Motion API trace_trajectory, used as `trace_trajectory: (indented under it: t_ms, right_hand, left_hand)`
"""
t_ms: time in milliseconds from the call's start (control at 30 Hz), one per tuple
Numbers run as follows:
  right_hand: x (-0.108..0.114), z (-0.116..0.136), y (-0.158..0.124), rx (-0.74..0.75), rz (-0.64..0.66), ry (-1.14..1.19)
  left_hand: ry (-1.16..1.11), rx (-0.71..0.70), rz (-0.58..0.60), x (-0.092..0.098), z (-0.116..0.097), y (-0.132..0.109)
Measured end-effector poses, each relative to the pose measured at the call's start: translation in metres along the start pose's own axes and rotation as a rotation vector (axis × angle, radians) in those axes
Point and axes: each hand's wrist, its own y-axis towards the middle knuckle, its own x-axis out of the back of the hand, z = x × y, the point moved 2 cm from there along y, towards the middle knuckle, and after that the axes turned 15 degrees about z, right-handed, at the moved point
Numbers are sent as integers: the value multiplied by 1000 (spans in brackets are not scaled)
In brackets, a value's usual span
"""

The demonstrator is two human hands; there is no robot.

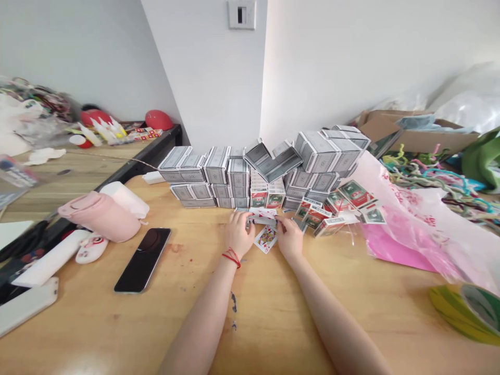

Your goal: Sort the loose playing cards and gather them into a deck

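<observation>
My left hand [239, 233], with a red string on its wrist, and my right hand [289, 239] grip opposite ends of a few playing cards [263, 220]. The fingers of both are closed on the cards' edges. A single face-up queen card [266, 240] lies on the table just below, between my hands. Right behind stand small red and green card boxes [258, 198], below two tilted grey-patterned open-topped shapes [273, 164]. More card boxes [317, 215] lie in a loose heap to the right of my right hand. Fingertips partly hide the cards' ends.
Grey-patterned blocks are stacked at left [193, 166] and right [322, 153] along the wall. A phone [143, 260] and a pink bottle [103, 214] lie to the left. Pink plastic wrapping [414, 229] and a roll of tape [449, 310] are at right.
</observation>
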Motion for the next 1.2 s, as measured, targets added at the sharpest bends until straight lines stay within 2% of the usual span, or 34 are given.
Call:
trace_trajectory:
  t_ms: [67, 200, 367, 567, 700, 833, 900, 967, 1100, 1200]
  right_hand:
    - [2, 0, -1, -68, -46, 79]
    - [3, -5, -1, -231, -118, 285]
    - [2, -19, 2, -362, -154, 503]
    - [3, -19, 4, -378, -211, 721]
    - [3, -18, 6, -349, -215, 882]
    - [2, -20, 8, -366, -215, 911]
    - [0, -19, 8, -371, -169, 943]
    - [-2, -17, 9, -356, -111, 999]
    - [-4, -13, 9, -339, -33, 1059]
    - [-4, -14, 9, -346, -17, 1001]
  left_hand:
    - [45, -82, 80, -6, -7, 1]
    - [103, -112, 210, -19, -10, 2]
    - [100, -136, 235, -20, -8, 3]
    - [47, -135, 193, -16, -7, 5]
    - [38, -36, 162, -19, -4, 3]
    - [2, 131, 32, -19, 0, -1]
    - [-39, 147, -35, -16, -1, -2]
    - [-90, 64, -47, -13, -5, -2]
    - [-145, -216, 13, -7, -17, -1]
    - [-136, -258, 30, -7, -20, -1]
